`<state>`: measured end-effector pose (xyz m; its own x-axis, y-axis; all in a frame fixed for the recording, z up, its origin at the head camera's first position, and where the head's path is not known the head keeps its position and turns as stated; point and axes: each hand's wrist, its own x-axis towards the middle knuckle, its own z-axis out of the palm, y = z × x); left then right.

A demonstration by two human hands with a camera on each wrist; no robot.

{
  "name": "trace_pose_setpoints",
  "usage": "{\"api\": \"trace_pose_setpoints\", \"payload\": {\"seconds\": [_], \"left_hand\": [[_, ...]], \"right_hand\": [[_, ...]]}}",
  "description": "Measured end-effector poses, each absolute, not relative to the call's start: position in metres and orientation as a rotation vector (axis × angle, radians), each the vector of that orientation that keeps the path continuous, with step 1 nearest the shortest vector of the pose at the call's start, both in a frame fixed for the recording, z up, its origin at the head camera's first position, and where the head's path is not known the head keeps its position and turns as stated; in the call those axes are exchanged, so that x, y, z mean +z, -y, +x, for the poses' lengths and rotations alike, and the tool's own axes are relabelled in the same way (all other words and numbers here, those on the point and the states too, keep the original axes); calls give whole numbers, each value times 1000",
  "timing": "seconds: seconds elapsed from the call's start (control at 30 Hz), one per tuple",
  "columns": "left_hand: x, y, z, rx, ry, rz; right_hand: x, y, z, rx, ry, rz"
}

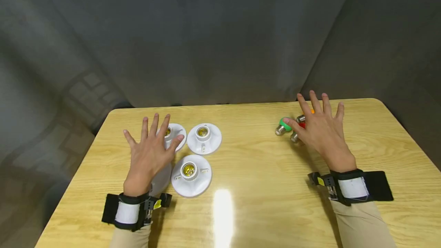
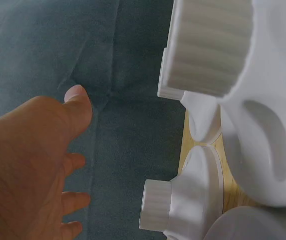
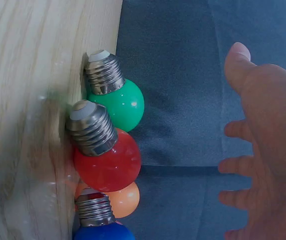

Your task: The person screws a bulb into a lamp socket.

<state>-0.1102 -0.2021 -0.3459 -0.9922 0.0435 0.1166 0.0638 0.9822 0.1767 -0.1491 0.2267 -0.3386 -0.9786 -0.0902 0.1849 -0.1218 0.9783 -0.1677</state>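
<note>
My left hand (image 1: pixel 149 156) hovers with spread fingers over a group of white round lamp holders at the table's left. One lamp holder (image 1: pixel 210 141) stands at the back and another lamp holder (image 1: pixel 199 187) nearer the front; the hand partly hides the others. At the right, my right hand (image 1: pixel 324 133) is held spread above several small light bulbs. In the right wrist view a green bulb (image 3: pixel 125 105), a red bulb (image 3: pixel 107 165), an orange bulb (image 3: pixel 126 199) and a blue bulb (image 3: pixel 102 232) lie on their sides. Neither hand holds anything.
The light wooden table (image 1: pixel 255 156) has rounded back corners. A dark grey curtain (image 1: pixel 220 41) hangs behind it and at both sides. Each wrist wears a black strap with a small camera, such as the left strap (image 1: pixel 134 211). Bright glare lies near the front.
</note>
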Motion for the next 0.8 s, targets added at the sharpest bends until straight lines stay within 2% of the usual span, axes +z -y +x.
{"api": "trace_pose_setpoints", "payload": {"seconds": [0.8], "left_hand": [[-338, 191, -109, -313, 3206, -167]], "right_hand": [[-335, -227, -151, 281, 2949, 163]]}}
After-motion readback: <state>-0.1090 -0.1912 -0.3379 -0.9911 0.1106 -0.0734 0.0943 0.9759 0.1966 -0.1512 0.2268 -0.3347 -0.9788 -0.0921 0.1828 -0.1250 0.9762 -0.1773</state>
